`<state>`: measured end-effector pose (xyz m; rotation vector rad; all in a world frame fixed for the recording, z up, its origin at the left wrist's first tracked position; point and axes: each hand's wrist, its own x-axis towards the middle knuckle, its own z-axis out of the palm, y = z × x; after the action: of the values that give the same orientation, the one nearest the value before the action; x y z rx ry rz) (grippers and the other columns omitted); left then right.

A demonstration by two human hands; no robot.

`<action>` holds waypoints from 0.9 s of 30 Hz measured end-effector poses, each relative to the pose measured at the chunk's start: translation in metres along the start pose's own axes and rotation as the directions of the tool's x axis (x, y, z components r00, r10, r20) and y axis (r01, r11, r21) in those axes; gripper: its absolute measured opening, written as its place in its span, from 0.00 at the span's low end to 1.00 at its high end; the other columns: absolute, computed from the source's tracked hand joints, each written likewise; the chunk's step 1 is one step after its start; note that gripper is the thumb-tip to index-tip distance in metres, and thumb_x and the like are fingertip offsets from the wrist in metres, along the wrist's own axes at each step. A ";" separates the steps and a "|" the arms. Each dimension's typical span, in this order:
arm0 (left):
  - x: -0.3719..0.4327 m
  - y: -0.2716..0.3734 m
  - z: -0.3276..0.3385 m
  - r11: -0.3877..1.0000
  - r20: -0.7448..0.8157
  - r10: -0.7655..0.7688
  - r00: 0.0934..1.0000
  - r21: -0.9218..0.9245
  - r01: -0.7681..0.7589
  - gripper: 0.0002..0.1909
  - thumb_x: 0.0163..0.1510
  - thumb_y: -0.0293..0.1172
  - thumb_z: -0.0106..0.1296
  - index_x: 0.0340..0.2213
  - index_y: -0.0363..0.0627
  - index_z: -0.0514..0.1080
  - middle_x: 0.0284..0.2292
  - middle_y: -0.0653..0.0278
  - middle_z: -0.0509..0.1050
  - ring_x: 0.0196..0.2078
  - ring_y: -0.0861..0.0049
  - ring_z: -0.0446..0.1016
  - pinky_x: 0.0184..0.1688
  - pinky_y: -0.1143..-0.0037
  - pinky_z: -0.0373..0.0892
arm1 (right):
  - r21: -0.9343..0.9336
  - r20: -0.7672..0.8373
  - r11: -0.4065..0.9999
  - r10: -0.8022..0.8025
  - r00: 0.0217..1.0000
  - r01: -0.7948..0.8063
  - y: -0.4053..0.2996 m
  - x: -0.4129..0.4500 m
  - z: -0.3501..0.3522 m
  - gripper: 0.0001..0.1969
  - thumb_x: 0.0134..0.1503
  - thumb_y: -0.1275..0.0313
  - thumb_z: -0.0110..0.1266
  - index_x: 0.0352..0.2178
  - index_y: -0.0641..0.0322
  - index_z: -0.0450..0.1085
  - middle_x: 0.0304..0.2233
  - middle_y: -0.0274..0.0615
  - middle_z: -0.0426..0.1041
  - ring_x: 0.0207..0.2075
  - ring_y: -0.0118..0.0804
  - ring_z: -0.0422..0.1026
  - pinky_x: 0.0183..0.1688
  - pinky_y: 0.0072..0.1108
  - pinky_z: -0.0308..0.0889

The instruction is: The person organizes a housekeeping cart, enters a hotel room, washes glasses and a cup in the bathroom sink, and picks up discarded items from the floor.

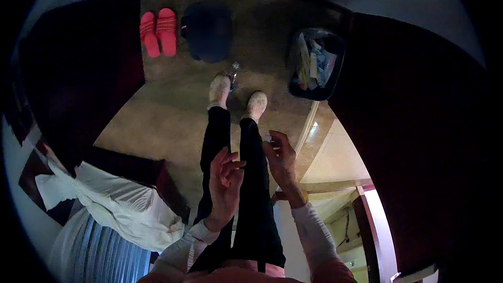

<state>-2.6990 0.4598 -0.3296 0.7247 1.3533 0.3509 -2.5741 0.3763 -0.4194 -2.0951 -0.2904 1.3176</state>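
Note:
My left hand is raised in front of my dark trousers, fingers loosely curled and apart, with nothing visible in it. To its right, my right hand pinches a small white item between thumb and fingertips; it is too small to identify. Below the hands are my feet in light shoes on the brown floor. A small shiny object lies on the floor beside the left shoe.
Red slippers and a dark rounded object sit ahead. At right stands a black bin holding mixed litter. White cloth drapes over furniture at lower left. Dark panels rise on the right, near a lit doorway.

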 end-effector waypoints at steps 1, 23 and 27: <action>0.012 -0.009 -0.003 1.000 -0.006 0.013 1.000 0.002 -0.013 0.29 0.56 0.19 0.47 0.57 0.44 0.54 0.49 0.61 0.64 0.47 0.75 0.70 0.49 0.76 0.66 | -0.031 0.007 0.999 -0.012 1.000 0.012 0.005 0.009 0.010 0.15 0.55 0.75 0.54 0.45 0.61 0.67 0.36 0.40 0.72 0.34 0.30 0.72 0.36 0.21 0.68; 0.116 -0.052 -0.016 0.997 -0.155 -0.064 0.986 -0.053 0.057 0.32 0.56 0.20 0.48 0.59 0.45 0.49 0.48 0.56 0.64 0.43 0.70 0.74 0.41 0.74 0.71 | -0.271 0.376 0.829 -0.377 0.846 0.490 0.161 0.361 0.171 0.15 0.50 0.81 0.51 0.40 0.57 0.70 0.35 0.49 0.73 0.38 0.47 0.74 0.38 0.31 0.68; 0.117 -0.048 -0.035 0.994 -0.168 -0.113 0.979 -0.019 0.112 0.32 0.56 0.20 0.48 0.58 0.45 0.49 0.48 0.56 0.65 0.43 0.69 0.74 0.41 0.74 0.71 | -0.237 0.495 0.882 -0.250 0.832 0.406 0.141 0.351 0.196 0.13 0.51 0.79 0.52 0.40 0.59 0.70 0.33 0.47 0.74 0.36 0.43 0.74 0.37 0.30 0.69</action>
<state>-2.7167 0.5062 -0.4515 0.6179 1.5455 0.3341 -2.5980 0.5192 -0.8200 -1.8426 -1.1051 1.6042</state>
